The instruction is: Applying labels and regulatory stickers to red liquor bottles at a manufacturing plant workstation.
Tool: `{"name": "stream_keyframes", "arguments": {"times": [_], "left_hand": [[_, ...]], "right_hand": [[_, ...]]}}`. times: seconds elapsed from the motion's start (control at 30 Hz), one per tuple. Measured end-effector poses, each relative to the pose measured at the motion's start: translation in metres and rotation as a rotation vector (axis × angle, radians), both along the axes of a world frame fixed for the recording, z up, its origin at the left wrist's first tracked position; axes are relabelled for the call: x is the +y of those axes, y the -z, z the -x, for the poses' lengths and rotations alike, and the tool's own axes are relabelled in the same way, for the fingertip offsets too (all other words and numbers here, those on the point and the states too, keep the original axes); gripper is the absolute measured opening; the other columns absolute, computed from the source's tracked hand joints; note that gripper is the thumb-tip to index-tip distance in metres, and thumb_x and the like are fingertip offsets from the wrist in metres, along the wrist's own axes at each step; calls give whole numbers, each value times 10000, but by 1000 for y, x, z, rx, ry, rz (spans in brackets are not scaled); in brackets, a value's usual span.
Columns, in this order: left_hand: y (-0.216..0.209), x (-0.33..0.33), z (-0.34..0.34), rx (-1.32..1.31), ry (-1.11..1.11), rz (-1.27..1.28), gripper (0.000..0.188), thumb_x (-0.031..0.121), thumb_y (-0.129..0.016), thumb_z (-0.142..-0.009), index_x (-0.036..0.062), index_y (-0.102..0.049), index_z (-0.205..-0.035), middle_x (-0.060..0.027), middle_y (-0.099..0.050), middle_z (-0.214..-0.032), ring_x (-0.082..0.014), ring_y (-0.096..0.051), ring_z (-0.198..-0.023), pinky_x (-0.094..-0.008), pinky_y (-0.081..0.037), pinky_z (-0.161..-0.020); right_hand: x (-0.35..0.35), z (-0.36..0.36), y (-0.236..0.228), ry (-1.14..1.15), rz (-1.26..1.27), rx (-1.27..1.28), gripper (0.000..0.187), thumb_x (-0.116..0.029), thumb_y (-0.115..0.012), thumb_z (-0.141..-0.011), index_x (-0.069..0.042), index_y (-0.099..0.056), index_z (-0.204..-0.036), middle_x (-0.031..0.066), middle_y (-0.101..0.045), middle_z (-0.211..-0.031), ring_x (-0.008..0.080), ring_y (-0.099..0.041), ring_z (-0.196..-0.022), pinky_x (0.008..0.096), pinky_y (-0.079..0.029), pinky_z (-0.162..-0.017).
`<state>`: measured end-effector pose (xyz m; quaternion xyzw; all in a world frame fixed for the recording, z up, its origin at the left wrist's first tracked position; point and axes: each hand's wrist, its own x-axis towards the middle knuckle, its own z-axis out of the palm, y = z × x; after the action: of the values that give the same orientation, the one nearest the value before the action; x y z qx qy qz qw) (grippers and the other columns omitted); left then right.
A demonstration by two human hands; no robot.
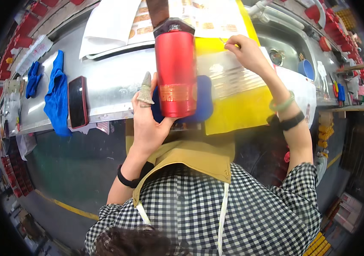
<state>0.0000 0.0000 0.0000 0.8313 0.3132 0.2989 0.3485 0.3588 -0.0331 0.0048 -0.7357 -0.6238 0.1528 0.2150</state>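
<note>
A red metal tumbler (175, 64) lies lengthwise before me, its base towards me. A gold-coloured patterned band (175, 93) runs around it near the base. My left hand (150, 128) is closed on the tumbler's lower left side, thumb by the base; a pale finger cot (146, 90) covers one fingertip. To the right, my right hand (245, 50) is raised above a yellow sheet (233, 113), finger and thumb pinched together. A thin sliver shows at the pinch, too small to name. Clear strips (229, 74) lie on the yellow sheet. Beneath the tumbler is a blue pad (205, 97).
A dark shape (159, 13) stands at the tumbler's far end. On the metal bench at left lie a phone (77, 102) and blue cloths (57, 100). A sink (282, 40) and a blue cup (306, 69) are at right. Printed sheets (207, 19) cover the back.
</note>
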Motion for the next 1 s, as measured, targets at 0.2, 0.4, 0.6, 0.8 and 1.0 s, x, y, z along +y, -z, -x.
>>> {"name": "stream_keyframes", "arguments": {"times": [0.2, 0.4, 0.6, 0.8, 1.0], "left_hand": [[-13, -7, -5, -53, -47, -18, 872, 45, -857, -769, -6, -447, -1538, -195, -518, -1535, -315, -472, -1449, -416, -370, -1185], [-23, -6, -3, -145, 67, 276, 962, 18, -811, -795, -24, -292, -1605, -194, -385, -1631, -313, -376, -1513, -422, -291, -1241], [-20, -3, 9, -344, 228, 549, 862, 22, -676, -919, -41, -191, -1628, -179, -239, -1695, -272, -212, -1578, -409, -162, -1281], [-25, -13, 3, -294, 176, 584, 809, 3, -602, -964, 10, -170, -1648, -150, -176, -1724, -253, -155, -1597, -412, -127, -1291], [-21, -15, 2, -336, 185, 608, 813, 1, -590, -976, 32, -146, -1657, -136, -160, -1730, -246, -155, -1597, -403, -130, -1290]], "right_hand": [[-49, 96, -59, 81, -91, 154, 125, -113, -675, -947, 1, -707, -986, 152, -679, -886, 338, -646, -804, 410, -516, -745], [-78, 166, -88, -39, -161, 449, 89, -105, -736, -911, -27, -693, -917, 98, -609, -806, 278, -585, -765, 381, -472, -694], [-83, 181, -70, 32, -88, 492, 120, -122, -728, -929, -25, -677, -881, 97, -582, -771, 267, -572, -738, 383, -459, -665], [-86, 182, -63, 89, -124, 513, 133, -133, -742, -926, -15, -688, -895, 100, -595, -768, 250, -571, -698, 370, -455, -642], [-88, 183, -56, 172, -129, 546, 122, -129, -751, -921, -14, -712, -900, 95, -584, -740, 221, -548, -664, 350, -435, -625]]}}
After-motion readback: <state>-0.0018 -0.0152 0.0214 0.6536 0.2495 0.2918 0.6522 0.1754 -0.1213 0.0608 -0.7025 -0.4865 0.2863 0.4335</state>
